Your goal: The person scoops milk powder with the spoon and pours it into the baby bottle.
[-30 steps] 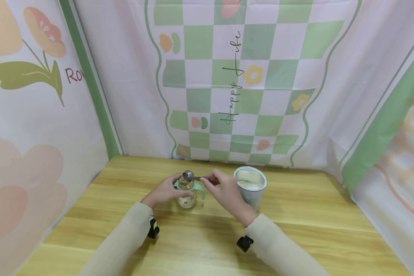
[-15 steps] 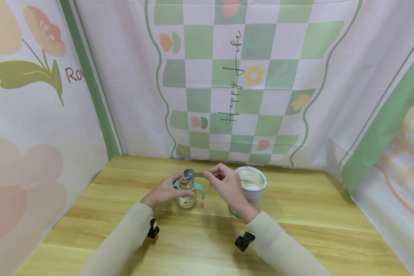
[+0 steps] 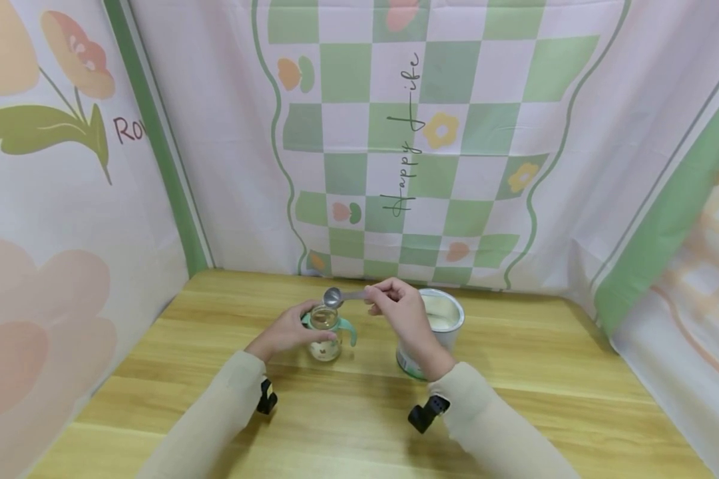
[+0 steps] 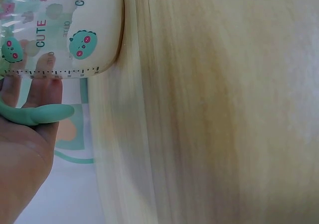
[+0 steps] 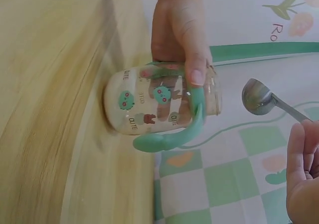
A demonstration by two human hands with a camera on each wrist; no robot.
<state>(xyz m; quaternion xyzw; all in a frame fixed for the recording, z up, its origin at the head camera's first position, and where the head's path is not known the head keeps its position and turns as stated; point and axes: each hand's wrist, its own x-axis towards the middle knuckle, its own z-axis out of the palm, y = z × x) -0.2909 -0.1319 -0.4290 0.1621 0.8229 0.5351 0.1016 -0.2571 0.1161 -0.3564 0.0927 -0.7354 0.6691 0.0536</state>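
A clear, round baby bottle with mint-green handles and cartoon prints (image 3: 325, 332) stands upright on the light wooden tabletop (image 3: 515, 399), toward the back and left of centre. The left hand (image 3: 284, 330) wraps round the bottle's left side, thumb across the front, as the right wrist view shows. The right hand (image 3: 398, 313) pinches the handle of a small round-bowled metal spoon (image 3: 333, 297), its bowl hovering just above and slightly behind the bottle's open mouth, not touching it. Just right of the bottle, partly behind the right hand, stands an open white cylindrical tin of pale powder (image 3: 440, 319). Bottle and tin stand near each other but apart. The tabletop's back edge meets the checked green-and-white cloth backdrop (image 3: 407, 133) close behind both. Bare wood stretches toward the near edge and to the right of the tin.
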